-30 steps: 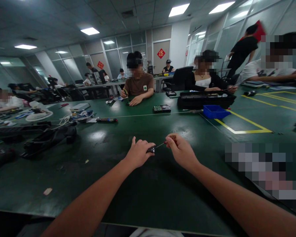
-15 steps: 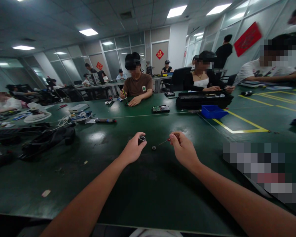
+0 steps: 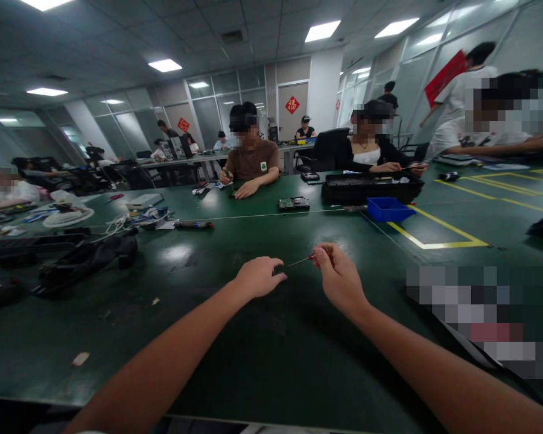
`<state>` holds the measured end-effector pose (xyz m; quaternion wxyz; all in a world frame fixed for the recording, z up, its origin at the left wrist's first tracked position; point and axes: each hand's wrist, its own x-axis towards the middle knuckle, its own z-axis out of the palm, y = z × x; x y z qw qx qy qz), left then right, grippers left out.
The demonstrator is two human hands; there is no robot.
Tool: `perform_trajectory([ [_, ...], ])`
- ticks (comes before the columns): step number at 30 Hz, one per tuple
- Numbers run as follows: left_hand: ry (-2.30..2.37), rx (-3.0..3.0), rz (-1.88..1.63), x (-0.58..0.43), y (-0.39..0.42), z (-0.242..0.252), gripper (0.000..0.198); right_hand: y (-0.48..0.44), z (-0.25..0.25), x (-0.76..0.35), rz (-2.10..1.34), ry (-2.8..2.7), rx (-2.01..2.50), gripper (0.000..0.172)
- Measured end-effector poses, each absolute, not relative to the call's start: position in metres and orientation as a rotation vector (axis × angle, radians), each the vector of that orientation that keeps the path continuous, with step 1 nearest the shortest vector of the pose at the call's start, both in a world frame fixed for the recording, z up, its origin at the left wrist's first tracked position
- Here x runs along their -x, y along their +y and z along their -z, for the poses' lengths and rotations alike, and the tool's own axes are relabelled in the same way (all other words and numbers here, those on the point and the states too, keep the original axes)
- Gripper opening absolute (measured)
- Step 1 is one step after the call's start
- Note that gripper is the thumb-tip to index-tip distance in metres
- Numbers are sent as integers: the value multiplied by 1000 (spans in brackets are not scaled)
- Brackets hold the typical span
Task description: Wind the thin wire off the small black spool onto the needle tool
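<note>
My left hand (image 3: pixel 259 277) is curled just above the green table (image 3: pixel 253 374), its thumb and forefinger stretched toward the screwdriver tip with a gap between them. Within its grasp a thin pale edge shows, apparently the rim of the small dark cylinder (image 3: pixel 274 272); the rest is covered by the fingers. A thin screwdriver (image 3: pixel 301 261) with a reddish handle is pinched in my right hand (image 3: pixel 339 274), its shaft pointing left at the left fingertips. The small round metal part seen earlier between the hands is hidden now.
Ahead lie a circuit-board drive (image 3: pixel 293 204), a blue bin (image 3: pixel 389 209) and a long black tray (image 3: pixel 373 188). A dark pen-like tool (image 3: pixel 193 225) and a black bag-like object (image 3: pixel 88 259) are on the left. A co-worker in brown (image 3: pixel 252 160) sits opposite.
My left hand has moved right, over where the small round metal part lay, and has turned so the cylinder is mostly hidden. The right hand and screwdriver have barely moved.
</note>
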<state>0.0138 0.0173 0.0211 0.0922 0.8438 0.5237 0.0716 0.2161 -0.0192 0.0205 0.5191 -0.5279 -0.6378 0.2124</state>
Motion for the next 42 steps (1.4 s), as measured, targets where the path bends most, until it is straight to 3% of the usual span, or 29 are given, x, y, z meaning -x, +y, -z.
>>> perform_trajectory([
  [4, 1548, -2583, -139, -17, 21, -12, 28, -19, -19, -217, -535, -1527, 1259, 31],
  [11, 1454, -2277, -604, 11, 28, -21, 20, -20, -21, -217, -543, -1526, 1251, 30],
  [23, 1246, -1017, -1389, 131, 19, -50, 22, -16, -16, -218, -568, -1530, 1255, 32],
  [28, 1383, -707, -1599, 200, -10, -63, 10, -16, -16, -218, -567, -1539, 1254, 34],
  [42, 2043, -574, -1805, 320, -100, -80, 18, -15, -19, -217, -574, -1536, 1274, 33],
])
